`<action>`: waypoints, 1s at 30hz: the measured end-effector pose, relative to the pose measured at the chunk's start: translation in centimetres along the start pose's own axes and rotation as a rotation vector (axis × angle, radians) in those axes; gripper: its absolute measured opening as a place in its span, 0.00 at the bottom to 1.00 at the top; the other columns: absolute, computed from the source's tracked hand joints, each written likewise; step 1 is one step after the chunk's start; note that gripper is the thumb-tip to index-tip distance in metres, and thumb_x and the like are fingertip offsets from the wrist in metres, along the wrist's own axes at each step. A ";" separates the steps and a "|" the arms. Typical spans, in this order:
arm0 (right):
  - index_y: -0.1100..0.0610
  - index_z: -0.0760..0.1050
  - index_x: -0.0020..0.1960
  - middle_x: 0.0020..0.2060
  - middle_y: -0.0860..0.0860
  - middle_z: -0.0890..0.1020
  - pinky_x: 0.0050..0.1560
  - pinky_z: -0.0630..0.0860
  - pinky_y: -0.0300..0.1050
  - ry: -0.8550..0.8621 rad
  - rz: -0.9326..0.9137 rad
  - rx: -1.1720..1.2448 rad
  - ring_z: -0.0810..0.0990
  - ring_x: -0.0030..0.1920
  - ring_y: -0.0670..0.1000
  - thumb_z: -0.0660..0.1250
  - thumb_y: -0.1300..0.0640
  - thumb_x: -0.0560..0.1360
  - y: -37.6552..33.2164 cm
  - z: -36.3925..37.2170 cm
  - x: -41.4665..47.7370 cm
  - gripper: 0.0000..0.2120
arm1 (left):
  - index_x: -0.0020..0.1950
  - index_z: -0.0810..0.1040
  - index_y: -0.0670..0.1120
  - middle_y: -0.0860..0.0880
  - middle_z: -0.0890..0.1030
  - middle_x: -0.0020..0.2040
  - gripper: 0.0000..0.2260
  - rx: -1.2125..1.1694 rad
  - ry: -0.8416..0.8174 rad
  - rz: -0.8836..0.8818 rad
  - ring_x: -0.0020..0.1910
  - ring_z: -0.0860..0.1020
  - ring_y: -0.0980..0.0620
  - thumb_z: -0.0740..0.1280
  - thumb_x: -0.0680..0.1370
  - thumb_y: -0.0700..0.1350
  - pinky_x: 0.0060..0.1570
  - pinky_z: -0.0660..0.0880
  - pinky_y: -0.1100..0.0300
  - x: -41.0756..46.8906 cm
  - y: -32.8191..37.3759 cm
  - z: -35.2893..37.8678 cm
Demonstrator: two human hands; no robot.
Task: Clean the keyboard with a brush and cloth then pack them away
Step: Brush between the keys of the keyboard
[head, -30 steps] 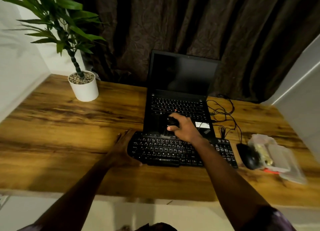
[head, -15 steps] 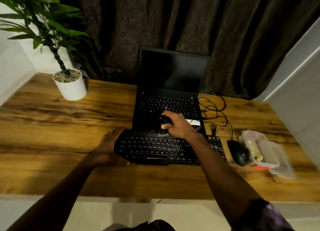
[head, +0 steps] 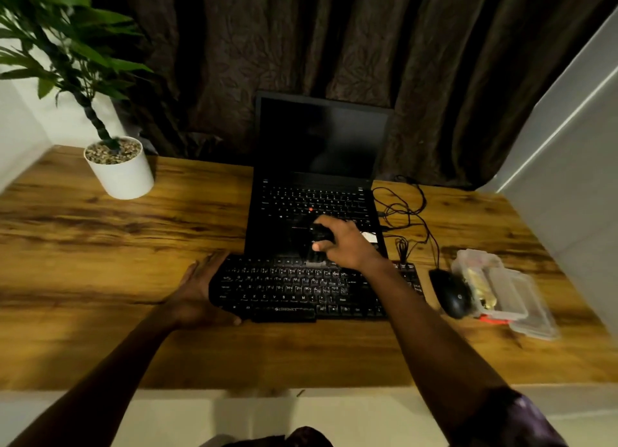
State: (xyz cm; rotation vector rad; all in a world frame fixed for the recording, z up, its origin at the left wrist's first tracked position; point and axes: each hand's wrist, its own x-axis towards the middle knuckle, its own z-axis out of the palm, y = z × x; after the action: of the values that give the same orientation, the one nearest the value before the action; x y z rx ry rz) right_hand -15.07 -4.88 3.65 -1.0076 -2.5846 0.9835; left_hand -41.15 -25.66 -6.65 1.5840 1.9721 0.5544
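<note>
Desk [head: 100,246] carries the keyboard [head: 301,289] at six o'clock of the laptop [head: 314,192]. Left hand [head: 197,296], fingers spread, braces its nine o'clock edge; right hand [head: 344,242] pinches the brush [head: 317,246] on the top row. Short, light strokes look best.

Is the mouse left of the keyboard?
No, the mouse sits on the desk just off the right end of the keyboard, beside the clear plastic case.

The right hand [head: 347,242] hides most of the brush [head: 317,246] (bristles blurred).
</note>
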 end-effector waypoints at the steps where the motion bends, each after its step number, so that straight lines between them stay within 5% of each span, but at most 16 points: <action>1: 0.50 0.74 0.56 0.43 0.48 0.80 0.34 0.73 0.31 0.007 0.001 0.014 0.79 0.40 0.41 0.71 0.63 0.76 0.0 0.2 -0.1 0.13 | 0.80 0.43 0.55 0.57 0.46 0.79 0.70 0.010 -0.005 -0.001 0.78 0.41 0.59 0.69 0.46 0.81 0.77 0.37 0.54 0.0 -0.2 0.1; 5: 0.48 0.74 0.57 0.45 0.50 0.82 0.39 0.78 0.38 0.012 0.043 0.011 0.83 0.44 0.47 0.71 0.63 0.76 1.4 -1.3 -1.1 0.15 | 0.74 0.39 0.64 0.52 0.48 0.82 0.65 0.016 -0.015 -0.022 0.80 0.43 0.55 0.71 0.47 0.80 0.77 0.37 0.54 0.2 -0.9 0.2; 11: 0.48 0.74 0.60 0.45 0.51 0.82 0.41 0.81 0.44 0.046 0.051 -0.128 0.82 0.44 0.49 0.72 0.61 0.75 2.9 -2.5 -1.7 0.17 | 0.80 0.44 0.56 0.55 0.49 0.80 0.70 0.008 0.024 -0.016 0.80 0.44 0.54 0.70 0.47 0.80 0.77 0.37 0.54 0.1 -0.8 0.2; 17: 0.53 0.74 0.61 0.48 0.49 0.81 0.38 0.76 0.32 0.093 0.057 0.010 0.81 0.45 0.44 0.71 0.63 0.76 2.3 -1.2 -1.7 0.16 | 0.81 0.46 0.51 0.53 0.50 0.81 0.72 -0.017 0.031 0.012 0.77 0.43 0.59 0.69 0.46 0.81 0.76 0.36 0.56 0.1 -0.3 0.0; 26: 0.44 0.72 0.60 0.49 0.52 0.80 0.48 0.82 0.52 0.099 0.137 -0.142 0.80 0.50 0.52 0.72 0.61 0.75 4.1 -3.3 -2.7 0.19 | 0.81 0.47 0.51 0.50 0.50 0.81 0.71 -0.046 0.039 0.038 0.79 0.44 0.56 0.70 0.47 0.80 0.76 0.36 0.56 -0.1 -0.3 0.0; 30: 0.52 0.74 0.61 0.49 0.51 0.81 0.46 0.80 0.42 0.101 0.053 -0.071 0.80 0.50 0.51 0.71 0.63 0.75 2.9 -1.7 -2.3 0.17 | 0.81 0.48 0.52 0.50 0.51 0.81 0.71 -0.044 0.045 0.031 0.80 0.45 0.55 0.69 0.45 0.81 0.77 0.37 0.55 0.0 -0.4 0.1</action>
State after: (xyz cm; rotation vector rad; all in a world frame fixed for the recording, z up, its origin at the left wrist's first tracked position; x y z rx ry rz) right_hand -11.17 -4.00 3.19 -1.1194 -2.5386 0.8355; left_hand -41.39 -25.70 -6.93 1.5910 1.9576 0.6473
